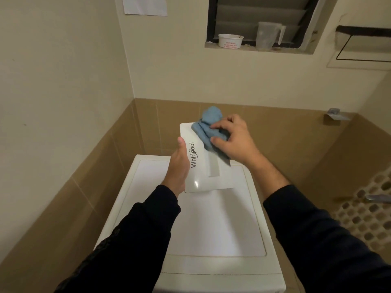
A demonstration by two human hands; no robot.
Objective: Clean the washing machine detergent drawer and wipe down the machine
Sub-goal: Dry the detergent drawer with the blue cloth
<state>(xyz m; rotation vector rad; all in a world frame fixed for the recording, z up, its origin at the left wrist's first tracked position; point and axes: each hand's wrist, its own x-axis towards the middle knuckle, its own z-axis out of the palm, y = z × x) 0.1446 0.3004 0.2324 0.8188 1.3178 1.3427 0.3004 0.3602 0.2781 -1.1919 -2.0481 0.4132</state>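
Two dark sleeves reach forward over the white washer (211, 229), whose flat lid fills the lower middle of the view. Above its far edge the person holds the drawer (204, 163) in the air, its glossy white front panel facing up, marked "Whirlpool" in dark letters with a grey recessed handle strip beside the logo. A small glint of light sits near the panel's lower corner.

The left hand (178, 168) grips the drawer along its left edge, thumb lying up the front and the other fingers hidden behind. The right hand (232, 140) is curled over a crumpled blue cloth (208, 127) and presses it against the panel's upper right part; a bunch of cloth sticks out past the top edge.

Further off, on the window ledge (211, 45), stand a small white tub (230, 40) and a clear plastic jug (268, 35) with a handle. What either holds cannot be seen. A paper (146, 6) hangs on the wall, upper left.
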